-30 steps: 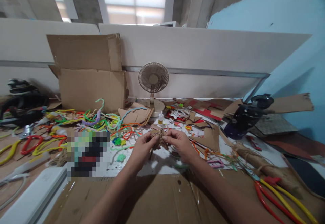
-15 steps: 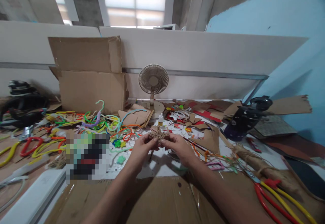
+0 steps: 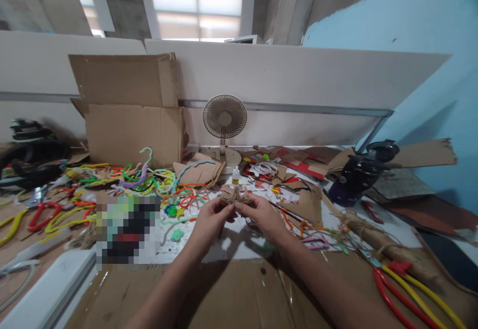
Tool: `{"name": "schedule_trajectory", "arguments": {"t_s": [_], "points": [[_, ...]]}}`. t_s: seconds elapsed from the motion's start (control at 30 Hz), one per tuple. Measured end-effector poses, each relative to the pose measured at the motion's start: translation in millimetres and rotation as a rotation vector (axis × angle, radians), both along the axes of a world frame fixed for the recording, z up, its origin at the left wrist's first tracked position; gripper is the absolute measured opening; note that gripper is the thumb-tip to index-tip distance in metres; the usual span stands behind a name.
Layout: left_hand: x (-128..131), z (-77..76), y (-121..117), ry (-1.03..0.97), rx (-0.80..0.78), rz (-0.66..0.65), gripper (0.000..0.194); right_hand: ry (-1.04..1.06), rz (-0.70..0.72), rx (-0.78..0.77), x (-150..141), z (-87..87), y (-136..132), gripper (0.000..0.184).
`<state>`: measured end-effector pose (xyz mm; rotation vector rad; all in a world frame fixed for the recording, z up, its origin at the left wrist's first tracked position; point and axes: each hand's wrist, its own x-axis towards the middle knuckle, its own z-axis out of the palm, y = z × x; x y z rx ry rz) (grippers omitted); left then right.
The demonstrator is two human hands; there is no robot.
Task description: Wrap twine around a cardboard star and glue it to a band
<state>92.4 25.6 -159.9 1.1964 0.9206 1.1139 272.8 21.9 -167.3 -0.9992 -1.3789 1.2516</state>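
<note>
A small brown piece wrapped in jute twine [image 3: 233, 196], star-like in outline, is held up over the table between both hands. My left hand [image 3: 211, 221] pinches its left side with closed fingers. My right hand [image 3: 263, 217] pinches its right side, fingers closed too. Under the hands lies white paper on a flat brown cardboard sheet [image 3: 231, 294]. A small glue bottle [image 3: 235, 175] stands just behind the piece.
A heap of coloured pipe cleaners [image 3: 142, 182] lies to the left, an open cardboard box [image 3: 129, 120] behind it. A small fan [image 3: 224, 120] stands at the back. Red-and-yellow pliers [image 3: 407, 286], a twine-wrapped bundle [image 3: 377, 242] and a dark bottle [image 3: 360, 172] lie to the right.
The twine-wrapped piece has been turned in my fingers from a tilted pose to face up, and both hands have lifted it slightly away from me.
</note>
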Motion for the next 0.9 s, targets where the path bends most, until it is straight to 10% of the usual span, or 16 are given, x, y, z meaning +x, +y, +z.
{"name": "schedule_trajectory", "arguments": {"t_s": [0.9], "points": [[-0.1, 7.4, -2.8, -0.002, 0.043, 0.056, 0.032, 0.043, -0.081, 0.028, 2.8, -8.7, 6.4, 0.04]]}}
